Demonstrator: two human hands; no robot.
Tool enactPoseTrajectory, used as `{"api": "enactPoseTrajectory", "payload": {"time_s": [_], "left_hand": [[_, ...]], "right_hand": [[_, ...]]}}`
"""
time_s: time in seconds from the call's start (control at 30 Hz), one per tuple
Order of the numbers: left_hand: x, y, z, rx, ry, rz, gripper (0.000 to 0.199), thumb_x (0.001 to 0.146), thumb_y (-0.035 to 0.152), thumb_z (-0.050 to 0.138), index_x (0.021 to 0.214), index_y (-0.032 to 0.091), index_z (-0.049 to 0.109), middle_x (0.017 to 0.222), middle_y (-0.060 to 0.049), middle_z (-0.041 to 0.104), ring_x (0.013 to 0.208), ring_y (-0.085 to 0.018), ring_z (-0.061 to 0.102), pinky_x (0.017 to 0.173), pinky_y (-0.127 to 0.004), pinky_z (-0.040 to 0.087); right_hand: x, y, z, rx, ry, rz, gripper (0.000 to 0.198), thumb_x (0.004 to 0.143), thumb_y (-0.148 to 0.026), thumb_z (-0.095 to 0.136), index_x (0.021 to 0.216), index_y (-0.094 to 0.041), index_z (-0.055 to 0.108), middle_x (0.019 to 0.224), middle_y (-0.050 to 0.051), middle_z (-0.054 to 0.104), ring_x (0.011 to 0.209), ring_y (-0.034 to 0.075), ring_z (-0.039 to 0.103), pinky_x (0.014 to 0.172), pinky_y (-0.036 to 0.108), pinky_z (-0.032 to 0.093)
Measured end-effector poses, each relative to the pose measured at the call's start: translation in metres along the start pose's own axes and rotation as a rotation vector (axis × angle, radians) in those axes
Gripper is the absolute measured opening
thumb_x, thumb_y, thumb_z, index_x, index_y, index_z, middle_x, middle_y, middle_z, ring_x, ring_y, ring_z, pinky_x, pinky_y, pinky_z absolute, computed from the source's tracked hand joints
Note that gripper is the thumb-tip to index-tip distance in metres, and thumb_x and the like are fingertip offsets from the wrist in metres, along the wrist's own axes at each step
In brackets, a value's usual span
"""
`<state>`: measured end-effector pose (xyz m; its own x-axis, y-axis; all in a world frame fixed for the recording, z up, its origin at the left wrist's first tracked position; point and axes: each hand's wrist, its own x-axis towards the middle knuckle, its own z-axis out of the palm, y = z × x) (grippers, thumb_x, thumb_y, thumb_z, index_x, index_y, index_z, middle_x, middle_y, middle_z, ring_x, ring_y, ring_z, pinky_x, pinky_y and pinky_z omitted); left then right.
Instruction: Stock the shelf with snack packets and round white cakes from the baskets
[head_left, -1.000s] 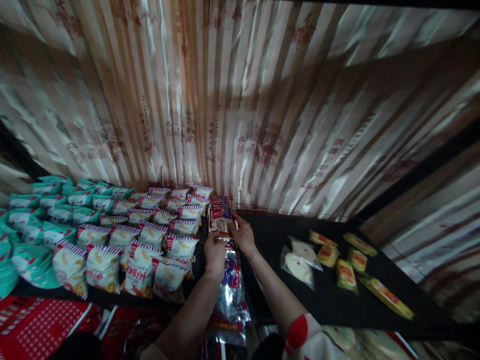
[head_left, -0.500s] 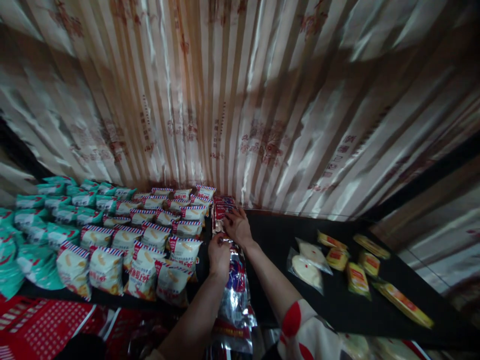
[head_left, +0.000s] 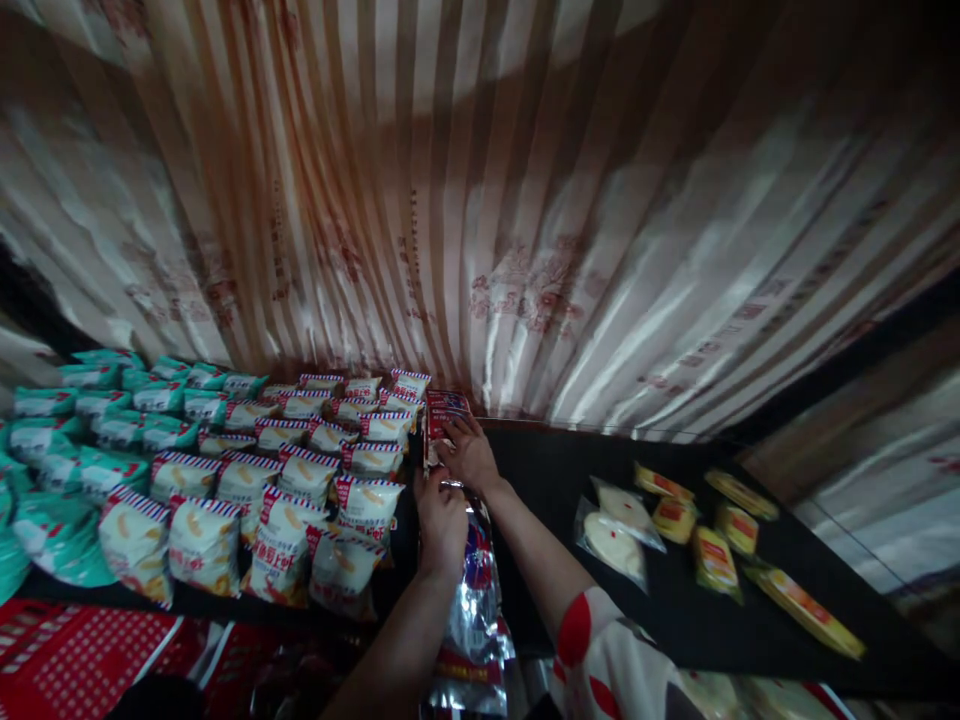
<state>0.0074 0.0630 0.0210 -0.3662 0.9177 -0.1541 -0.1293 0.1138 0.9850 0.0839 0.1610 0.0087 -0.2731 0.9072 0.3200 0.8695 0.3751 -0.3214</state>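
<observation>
Starting nearest to us, our left hand (head_left: 442, 522) is closed over the upper part of a shiny silver foil packet (head_left: 474, 610) that lies on the front of the black shelf (head_left: 660, 600) and hangs over its edge. Just beyond it, our right hand (head_left: 469, 452) lies palm down, fingers spread and pressing on a red and blue packet (head_left: 440, 412) at the back of the shelf; we cannot tell whether the fingers curl round its edge. This red and blue packet sits just beside the rows of white snack bags (head_left: 285, 490) with red and blue striped tops to our left, and teal bags (head_left: 82, 440) fill the shelf farther left. Well apart on our right lie clear-wrapped pale buns (head_left: 611, 530) and yellow packets (head_left: 712, 555). Behind everything hangs a striped, glossy curtain (head_left: 480, 200).
</observation>
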Motion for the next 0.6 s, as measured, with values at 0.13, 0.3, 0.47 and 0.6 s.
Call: {"api": "enactPoseTrajectory", "payload": {"time_s": [0.13, 0.3, 0.47, 0.6], "left_hand": [[-0.013, 0.0, -0.006, 0.358, 0.045, 0.276, 0.036, 0.066, 0.004, 0.05, 0.095, 0.016, 0.067, 0.129, -0.012, 0.05, 0.129, -0.028, 0.037, 0.11, -0.041, 0.027], [-0.021, -0.007, -0.008, 0.639, -0.09, 0.382, 0.048, 0.071, 0.004, 0.046, 0.118, 0.009, 0.055, 0.131, -0.017, 0.05, 0.129, -0.026, 0.038, 0.109, -0.042, 0.031], [-0.019, -0.012, -0.009, 0.714, -0.115, 0.441, 0.051, 0.07, 0.006, 0.046, 0.12, 0.005, 0.052, 0.132, -0.018, 0.05, 0.128, -0.026, 0.04, 0.109, -0.041, 0.031], [-0.018, -0.013, -0.011, 0.728, -0.127, 0.448, 0.051, 0.071, 0.007, 0.045, 0.122, 0.004, 0.051, 0.131, -0.018, 0.051, 0.128, -0.026, 0.041, 0.109, -0.042, 0.032]], "right_hand": [[0.001, 0.002, 0.007, -0.015, 0.003, 0.017, 0.036, 0.085, -0.032, 0.05, 0.117, -0.019, 0.061, 0.117, 0.008, 0.063, 0.122, 0.023, 0.046, 0.111, 0.043, 0.017], [0.0, 0.004, 0.012, -0.039, 0.02, 0.056, 0.039, 0.084, -0.033, 0.051, 0.12, -0.02, 0.059, 0.124, 0.01, 0.059, 0.124, 0.025, 0.043, 0.108, 0.042, 0.023], [-0.002, 0.0, 0.011, -0.055, 0.025, 0.097, 0.042, 0.084, -0.034, 0.05, 0.123, -0.02, 0.056, 0.132, 0.01, 0.052, 0.127, 0.025, 0.039, 0.105, 0.042, 0.029], [-0.002, -0.005, 0.007, -0.067, -0.012, 0.153, 0.044, 0.083, -0.034, 0.051, 0.124, -0.019, 0.054, 0.134, 0.009, 0.05, 0.128, 0.026, 0.037, 0.103, 0.041, 0.032]]}}
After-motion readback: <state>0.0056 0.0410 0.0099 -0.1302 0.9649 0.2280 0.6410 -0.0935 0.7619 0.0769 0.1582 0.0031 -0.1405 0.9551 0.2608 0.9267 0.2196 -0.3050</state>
